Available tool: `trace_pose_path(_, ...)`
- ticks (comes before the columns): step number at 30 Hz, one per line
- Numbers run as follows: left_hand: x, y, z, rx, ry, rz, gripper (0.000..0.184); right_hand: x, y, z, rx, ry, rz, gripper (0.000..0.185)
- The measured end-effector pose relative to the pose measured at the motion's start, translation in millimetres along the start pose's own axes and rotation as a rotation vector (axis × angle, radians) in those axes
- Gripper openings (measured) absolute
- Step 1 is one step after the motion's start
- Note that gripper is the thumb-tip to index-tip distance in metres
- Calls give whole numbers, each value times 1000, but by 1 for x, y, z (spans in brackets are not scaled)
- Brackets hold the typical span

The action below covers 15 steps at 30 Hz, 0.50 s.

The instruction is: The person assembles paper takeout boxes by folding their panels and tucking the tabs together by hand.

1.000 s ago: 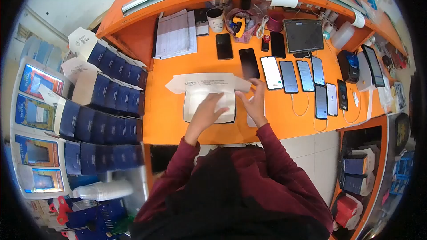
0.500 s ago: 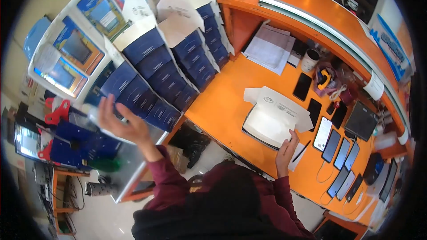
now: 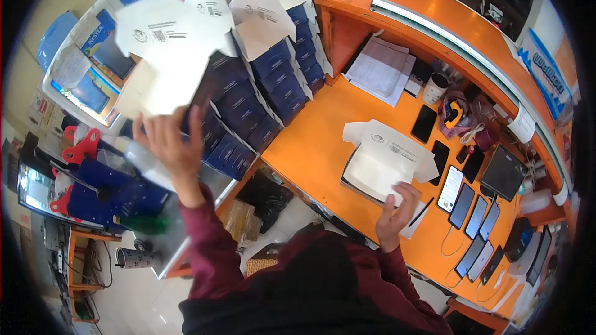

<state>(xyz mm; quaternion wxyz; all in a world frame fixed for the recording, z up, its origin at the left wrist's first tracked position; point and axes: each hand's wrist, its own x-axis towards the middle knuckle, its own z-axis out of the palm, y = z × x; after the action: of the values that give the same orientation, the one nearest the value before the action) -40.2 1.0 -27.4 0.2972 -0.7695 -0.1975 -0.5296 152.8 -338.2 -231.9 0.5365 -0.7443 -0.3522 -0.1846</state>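
My left hand (image 3: 171,146) is raised at the left, its fingers bent round the lower edge of an open box (image 3: 167,84) with a white inside and printed flaps. That box is tilted up in front of the stacked dark blue boxes (image 3: 239,102). On the orange desk (image 3: 310,142) lies another open box (image 3: 379,170), white inside, its printed lid flap folded back. My right hand (image 3: 397,211) is at this box's near right corner, fingers apart and slightly curled, holding nothing that I can see.
Several phones (image 3: 461,206) lie at the desk's right side, some with cables. Papers (image 3: 380,68), a cup (image 3: 435,87) and a basket (image 3: 456,115) stand under the orange shelf. A pen (image 3: 422,211) lies beside my right hand. Red-handled items (image 3: 81,146) are at the left.
The view has swung toward the left. My left hand has moved from the desk box to the stacks, and an open box is now raised at it. My right hand remains near the desk box.
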Motion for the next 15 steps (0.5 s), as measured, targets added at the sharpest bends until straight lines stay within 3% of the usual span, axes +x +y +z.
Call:
trace_pose_path(1,2,25,-6,0,44,59,21,7,-11,2,101,-93,-22,32)
trace_pose_path(3,-3,74,-16,-102,67,102,17,29,-38,12,340,-303,7,47)
trace_pose_path(5,-17,122,-24,-315,50,175,25,47,-86,29,913,-225,283,73)
trace_pose_path(7,-42,165,-23,-547,0,245,25,56,-104,25,1122,-141,380,91)
trace_pose_path(9,-51,193,-26,-680,-130,372,21,48,-89,19,986,27,458,84)
trace_pose_path(11,-62,217,-20,-830,-12,302,49,40,-62,6,759,133,525,82)
trace_pose_path(13,-92,230,2,-989,26,-58,77,24,-32,-6,706,219,604,73)
trace_pose_path(15,-111,230,18,-1182,-231,-281,101,7,-7,-24,661,256,648,70)
